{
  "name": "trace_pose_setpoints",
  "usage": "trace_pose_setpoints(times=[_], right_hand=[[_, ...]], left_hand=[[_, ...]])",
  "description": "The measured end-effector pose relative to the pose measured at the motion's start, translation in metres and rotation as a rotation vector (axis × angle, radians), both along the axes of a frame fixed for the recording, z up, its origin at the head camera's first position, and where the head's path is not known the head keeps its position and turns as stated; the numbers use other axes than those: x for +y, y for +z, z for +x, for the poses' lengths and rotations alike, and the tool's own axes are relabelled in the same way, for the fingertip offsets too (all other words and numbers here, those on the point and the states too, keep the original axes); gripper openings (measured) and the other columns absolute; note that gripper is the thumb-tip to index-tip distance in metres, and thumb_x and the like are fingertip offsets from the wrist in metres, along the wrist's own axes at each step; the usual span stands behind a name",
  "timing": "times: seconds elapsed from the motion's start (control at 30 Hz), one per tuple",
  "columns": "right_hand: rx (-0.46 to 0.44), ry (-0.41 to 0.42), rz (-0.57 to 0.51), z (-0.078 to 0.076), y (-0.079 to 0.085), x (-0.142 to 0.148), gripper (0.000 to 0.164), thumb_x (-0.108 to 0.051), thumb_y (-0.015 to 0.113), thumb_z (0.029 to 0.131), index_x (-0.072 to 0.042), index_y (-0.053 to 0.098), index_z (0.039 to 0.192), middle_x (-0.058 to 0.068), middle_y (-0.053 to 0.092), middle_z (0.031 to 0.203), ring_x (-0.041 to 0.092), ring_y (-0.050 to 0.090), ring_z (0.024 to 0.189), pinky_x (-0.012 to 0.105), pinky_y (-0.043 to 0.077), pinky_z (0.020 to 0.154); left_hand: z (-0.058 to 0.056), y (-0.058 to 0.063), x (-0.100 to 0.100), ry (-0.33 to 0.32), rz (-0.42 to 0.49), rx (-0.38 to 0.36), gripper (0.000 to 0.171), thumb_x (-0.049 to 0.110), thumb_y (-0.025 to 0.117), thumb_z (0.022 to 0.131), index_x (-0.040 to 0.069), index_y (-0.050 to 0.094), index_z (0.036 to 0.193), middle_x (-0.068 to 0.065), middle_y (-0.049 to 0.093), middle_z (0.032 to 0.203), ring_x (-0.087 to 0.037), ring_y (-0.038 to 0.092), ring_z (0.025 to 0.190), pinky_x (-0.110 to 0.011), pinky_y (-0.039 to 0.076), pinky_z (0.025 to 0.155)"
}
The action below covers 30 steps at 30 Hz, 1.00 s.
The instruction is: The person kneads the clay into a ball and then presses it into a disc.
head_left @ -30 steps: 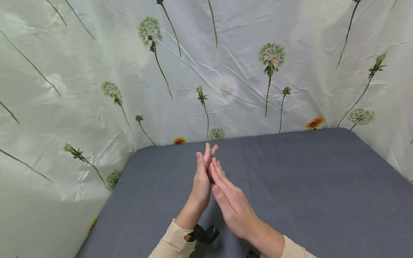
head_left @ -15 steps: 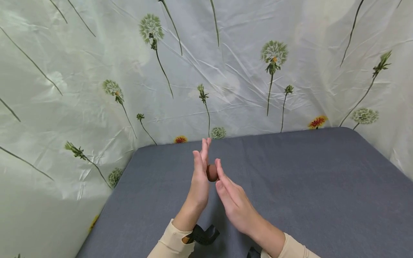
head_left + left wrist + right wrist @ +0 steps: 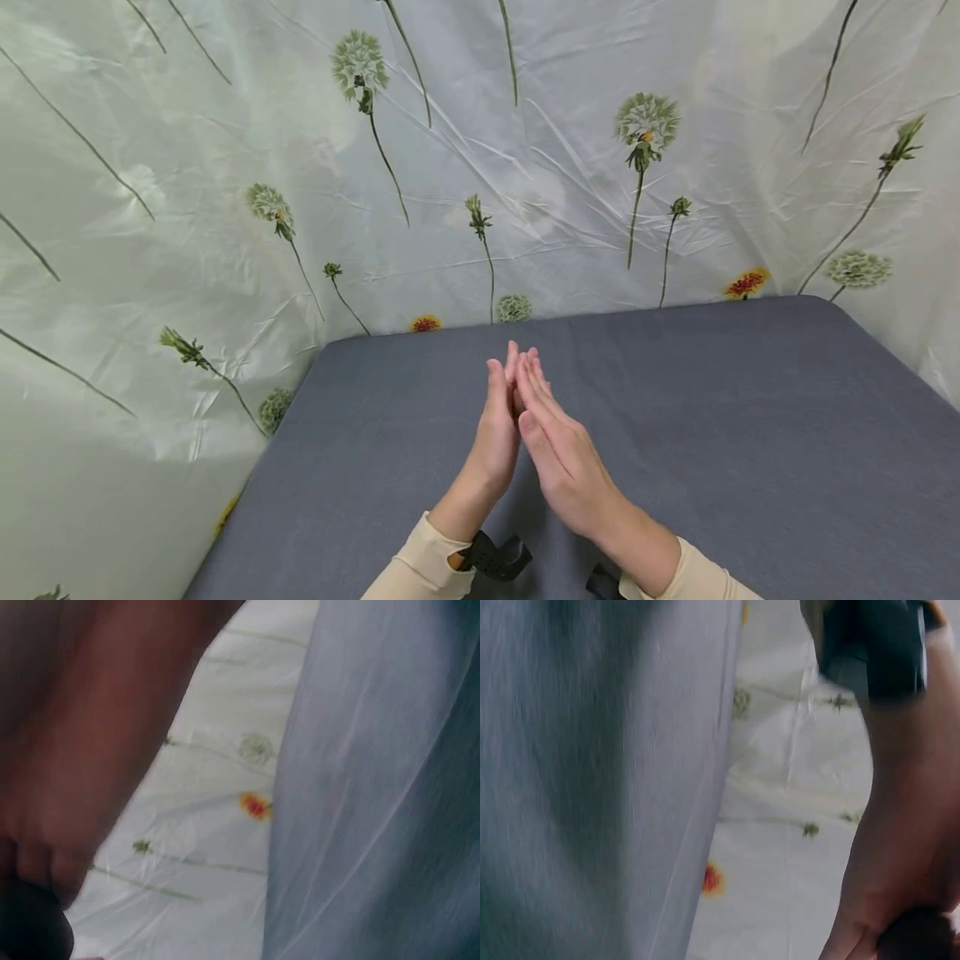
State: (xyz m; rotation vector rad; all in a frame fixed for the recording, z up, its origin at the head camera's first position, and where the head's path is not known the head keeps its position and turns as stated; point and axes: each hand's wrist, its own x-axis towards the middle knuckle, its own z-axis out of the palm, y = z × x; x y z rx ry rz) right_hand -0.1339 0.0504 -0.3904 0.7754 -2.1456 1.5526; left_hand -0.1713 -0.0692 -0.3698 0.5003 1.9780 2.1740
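Palm to palm above the table, my left hand [image 3: 497, 437] and right hand [image 3: 570, 467] press a small brown ball between them. Both hands have straight fingers pointing up and away, with the fingertips nearly meeting. Only a dark sliver of the ball shows between the palms in the head view; the fingers cover the rest. In the right wrist view the ball [image 3: 919, 937] appears dark and rounded at the bottom, touching the hand. The left wrist view has a dark rounded shape [image 3: 34, 922] at its lower left corner, beneath blurred fingers. What the ball is made of cannot be made out.
A grey cloth-covered table [image 3: 712, 433] spreads beneath the hands. Behind it and at the left hangs a pale, wrinkled sheet [image 3: 300, 125] printed with dandelions. Black straps [image 3: 498, 557] with devices sit at the wrists, by cream sleeves.
Half a second ago the palms were farther apart and the brown ball was plainly visible. They have closed together over it, the right hand sliding forward against the left. The view has shifted slightly.
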Motion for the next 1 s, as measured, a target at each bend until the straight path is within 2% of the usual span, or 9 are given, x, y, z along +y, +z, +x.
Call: trace_pose_setpoints(times=[0.13, 0.3, 0.37, 0.43, 0.53, 0.57, 0.6, 0.7, 1.0], right_hand=[[-0.068, -0.045, -0.015, -0.010, -0.001, 0.009, 0.052, -0.014, 0.033, 0.118, -0.001, 0.026, 0.169, 0.010, 0.022, 0.178, 0.034, 0.022, 0.165, 0.008, 0.013, 0.126], [-0.155, 0.030, -0.015, -0.011, -0.007, 0.005, 0.053, -0.017, 0.029, 0.120, 0.000, 0.021, 0.169, 0.012, 0.023, 0.177, 0.035, 0.026, 0.163, 0.006, 0.018, 0.120], [-0.183, 0.070, -0.017, -0.007, -0.010, 0.000, 0.054, -0.018, 0.029, 0.120, 0.000, 0.018, 0.170, 0.012, 0.022, 0.178, 0.034, 0.025, 0.162, 0.007, 0.019, 0.120], [-0.189, 0.101, -0.015, -0.002, -0.011, -0.006, 0.055, -0.018, 0.030, 0.120, 0.000, 0.018, 0.170, 0.011, 0.021, 0.178, 0.032, 0.024, 0.163, 0.008, 0.019, 0.121], [-0.160, 0.121, -0.004, 0.007, -0.010, -0.012, 0.054, -0.016, 0.033, 0.119, -0.004, 0.022, 0.170, 0.008, 0.019, 0.179, 0.031, 0.022, 0.164, 0.009, 0.018, 0.123], [-0.138, 0.119, 0.004, 0.010, -0.009, -0.013, 0.053, -0.015, 0.034, 0.119, -0.004, 0.024, 0.170, 0.008, 0.019, 0.179, 0.030, 0.022, 0.164, 0.010, 0.018, 0.124], [-0.117, 0.117, 0.009, 0.012, -0.008, -0.014, 0.053, -0.014, 0.035, 0.118, -0.005, 0.026, 0.170, 0.007, 0.019, 0.179, 0.030, 0.021, 0.165, 0.011, 0.017, 0.125], [-0.053, 0.093, 0.019, 0.016, -0.003, -0.013, 0.052, -0.010, 0.037, 0.117, -0.004, 0.031, 0.168, 0.010, 0.022, 0.178, 0.031, 0.019, 0.166, 0.012, 0.015, 0.127], [-0.051, -0.040, 0.010, -0.005, 0.005, 0.007, 0.052, -0.013, 0.034, 0.118, -0.001, 0.027, 0.168, 0.009, 0.022, 0.178, 0.035, 0.019, 0.166, 0.009, 0.012, 0.127]], left_hand=[[0.006, 0.001, 0.004, -0.008, -0.066, 0.054, 0.078, 0.065, 0.000, 0.111, 0.019, 0.001, 0.174, 0.003, 0.004, 0.182, -0.020, -0.001, 0.170, -0.058, 0.002, 0.136], [0.008, 0.010, -0.004, 0.078, -0.078, 0.129, 0.076, 0.068, 0.001, 0.110, 0.026, 0.004, 0.174, 0.009, 0.011, 0.181, -0.016, -0.004, 0.169, -0.064, -0.001, 0.133], [0.005, 0.014, -0.009, 0.105, -0.068, 0.145, 0.078, 0.072, 0.001, 0.109, 0.029, 0.004, 0.174, 0.012, 0.014, 0.180, -0.015, 0.024, 0.163, -0.056, 0.018, 0.131], [0.001, 0.017, -0.014, 0.128, -0.067, 0.137, 0.080, 0.076, 0.001, 0.106, 0.032, 0.003, 0.174, 0.015, 0.014, 0.180, -0.015, 0.058, 0.126, -0.042, 0.040, 0.116], [-0.008, 0.016, -0.022, 0.168, -0.065, 0.096, 0.082, 0.079, 0.002, 0.105, 0.035, 0.003, 0.174, 0.017, 0.018, 0.179, -0.017, 0.062, 0.088, -0.030, 0.050, 0.091], [-0.010, 0.014, -0.023, 0.172, -0.054, 0.080, 0.082, 0.079, 0.002, 0.105, 0.034, 0.003, 0.174, 0.016, 0.019, 0.179, -0.021, 0.066, 0.090, -0.031, 0.053, 0.090], [-0.012, 0.012, -0.024, 0.173, -0.042, 0.062, 0.081, 0.078, 0.003, 0.106, 0.034, 0.004, 0.174, 0.015, 0.020, 0.179, -0.021, 0.068, 0.116, -0.035, 0.052, 0.104], [-0.015, 0.006, -0.020, 0.133, -0.001, 0.042, 0.080, 0.073, 0.004, 0.109, 0.027, 0.007, 0.175, 0.006, 0.024, 0.179, -0.023, 0.027, 0.164, -0.050, 0.036, 0.128], [0.003, -0.003, 0.003, -0.022, -0.031, 0.036, 0.078, 0.065, 0.004, 0.112, 0.017, 0.000, 0.174, 0.001, 0.006, 0.182, -0.021, 0.003, 0.170, -0.056, 0.005, 0.136]])
